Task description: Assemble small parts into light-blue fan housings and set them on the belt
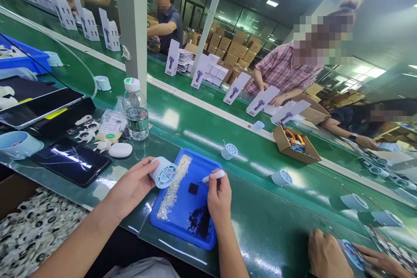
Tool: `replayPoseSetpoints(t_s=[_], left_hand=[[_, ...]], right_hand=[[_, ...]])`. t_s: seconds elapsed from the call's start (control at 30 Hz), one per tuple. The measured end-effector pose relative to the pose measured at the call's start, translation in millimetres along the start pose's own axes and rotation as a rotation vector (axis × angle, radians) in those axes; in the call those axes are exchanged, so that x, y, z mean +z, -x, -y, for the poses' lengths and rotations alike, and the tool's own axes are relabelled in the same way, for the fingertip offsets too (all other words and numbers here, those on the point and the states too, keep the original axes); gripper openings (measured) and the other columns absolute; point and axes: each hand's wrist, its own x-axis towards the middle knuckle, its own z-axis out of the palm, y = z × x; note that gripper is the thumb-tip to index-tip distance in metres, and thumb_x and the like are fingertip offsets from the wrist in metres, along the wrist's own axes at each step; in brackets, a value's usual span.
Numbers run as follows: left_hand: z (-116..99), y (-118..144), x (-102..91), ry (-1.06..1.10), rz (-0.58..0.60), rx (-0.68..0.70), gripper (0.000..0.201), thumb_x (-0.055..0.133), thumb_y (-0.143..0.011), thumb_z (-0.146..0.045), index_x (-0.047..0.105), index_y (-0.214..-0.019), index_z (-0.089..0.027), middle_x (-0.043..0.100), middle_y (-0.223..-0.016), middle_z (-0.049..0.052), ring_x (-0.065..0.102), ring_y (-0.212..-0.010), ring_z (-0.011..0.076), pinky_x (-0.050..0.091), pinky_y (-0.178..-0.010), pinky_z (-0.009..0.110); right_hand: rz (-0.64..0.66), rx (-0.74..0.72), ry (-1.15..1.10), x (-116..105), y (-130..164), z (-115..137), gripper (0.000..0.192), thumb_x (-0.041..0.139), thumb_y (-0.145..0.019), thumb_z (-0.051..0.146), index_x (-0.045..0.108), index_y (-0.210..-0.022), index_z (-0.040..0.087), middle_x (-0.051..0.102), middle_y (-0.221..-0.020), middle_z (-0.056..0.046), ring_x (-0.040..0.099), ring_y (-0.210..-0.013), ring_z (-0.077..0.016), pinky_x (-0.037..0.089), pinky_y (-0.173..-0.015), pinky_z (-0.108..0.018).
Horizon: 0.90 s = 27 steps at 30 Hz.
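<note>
head view. left hand (135, 184) wrapped around a pale blue round fan housing (163, 172), grille face turned toward the right, thin red wires trailing from its centre. the housing is held just above the near-left part of a blue tray (208, 230), which sits at the near edge of the green counter (260, 226). right hand (219, 197) pinched shut on a white pen-like tool (213, 176), tip pointing left toward the housing; tool and housing are near each other, but contact cannot be told.

in the tray: a strip of small whitish parts (172, 189) along its left side, one small dark square pad (193, 188) near the middle, a heap of dark pieces (199, 221) at the near edge.

left of the tray on the counter: a dark phone (72, 160) lying flat, a white oval case (120, 150), a clear water bottle (135, 110) upright behind it. beyond the tray, two loose fan housings (229, 151) (282, 177) and an open cardboard box (295, 144).

at the near-right corner, another person's hands (329, 254) work on a similar part. more people across the counter handle white cartons (233, 89).
</note>
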Motion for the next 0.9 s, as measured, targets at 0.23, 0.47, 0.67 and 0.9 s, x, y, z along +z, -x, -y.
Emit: replayPoseSetpoints(t_s=[0.23, 0.47, 0.67, 0.9], left_hand=[[2, 0, 1.0, -0.023, 0.002, -0.016, 0.008, 0.064, -0.079, -0.022, 0.060, -0.076, -0.016, 0.057, -0.076, 0.002, 0.053, -0.070, 0.0121, 0.050, -0.065, 0.025], [4, 1, 8.0, -0.007, 0.032, -0.003, 0.013, 0.065, -0.079, -0.025, 0.058, -0.073, -0.016, 0.055, -0.072, 0.000, 0.052, -0.066, 0.0106, 0.049, -0.063, 0.023], [4, 6, 14.9, -0.015, 0.022, -0.013, 0.012, 0.063, -0.081, -0.028, 0.060, -0.078, -0.017, 0.058, -0.075, 0.001, 0.055, -0.069, 0.0117, 0.050, -0.066, 0.025], [5, 16, 30.8, -0.023, 0.057, 0.039, 0.009, 0.062, -0.083, -0.028, 0.061, -0.085, -0.019, 0.058, -0.082, 0.001, 0.055, -0.077, 0.0124, 0.049, -0.073, 0.025]], right_hand=[[0.078, -0.055, 0.048, -2, -6, 9, 0.020, 0.043, -0.091, 0.037, 0.051, -0.085, 0.020, 0.054, -0.074, 0.000, 0.051, -0.067, -0.0141, 0.041, -0.066, -0.027], [0.201, -0.081, 0.046, -5, 1, 25, 0.019, 0.045, -0.091, 0.035, 0.054, -0.086, 0.019, 0.055, -0.074, 0.001, 0.051, -0.066, -0.0128, 0.042, -0.063, -0.025], [-0.215, -0.069, -0.242, -8, 29, 56, 0.011, 0.053, -0.088, 0.028, 0.055, -0.096, 0.020, 0.057, -0.092, -0.003, 0.063, -0.075, -0.0130, 0.052, -0.066, -0.026], [-0.277, -0.076, -0.517, -4, 50, 94, 0.012, 0.055, -0.088, 0.028, 0.057, -0.099, 0.024, 0.055, -0.101, -0.003, 0.066, -0.077, -0.0136, 0.057, -0.070, -0.027]])
